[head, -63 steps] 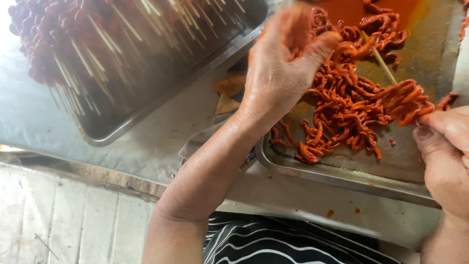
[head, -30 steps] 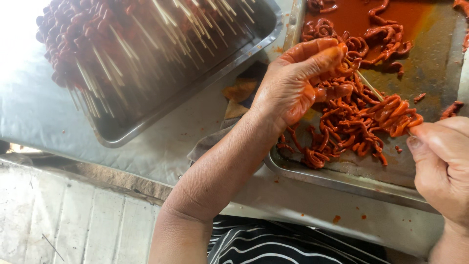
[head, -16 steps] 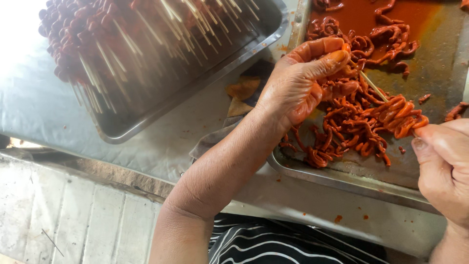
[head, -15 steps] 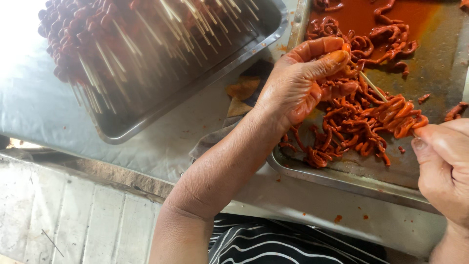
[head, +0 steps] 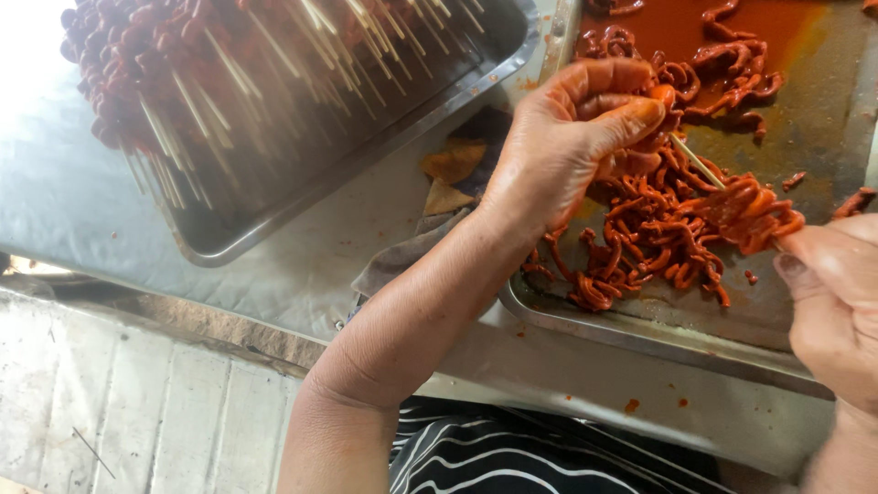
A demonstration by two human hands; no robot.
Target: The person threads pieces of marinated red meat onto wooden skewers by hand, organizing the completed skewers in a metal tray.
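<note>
red marinated meat strips [head: 658,229] fill my left hand [head: 576,137]; my right hand [head: 823,293] grips a thin wooden skewer [head: 695,160] threaded with strips.

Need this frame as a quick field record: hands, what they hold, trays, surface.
left hand: pinching a red marinated meat strip at the skewer's tip
right hand: gripping the loaded end of the wooden skewer
near tray: metal, holds a pile of loose meat strips and red sauce
far tray: metal, stacked with finished skewers
surface: grey table, cloth between trays

Red-orange meat strips [head: 658,238], b/w striped cloth [head: 512,453]
</note>
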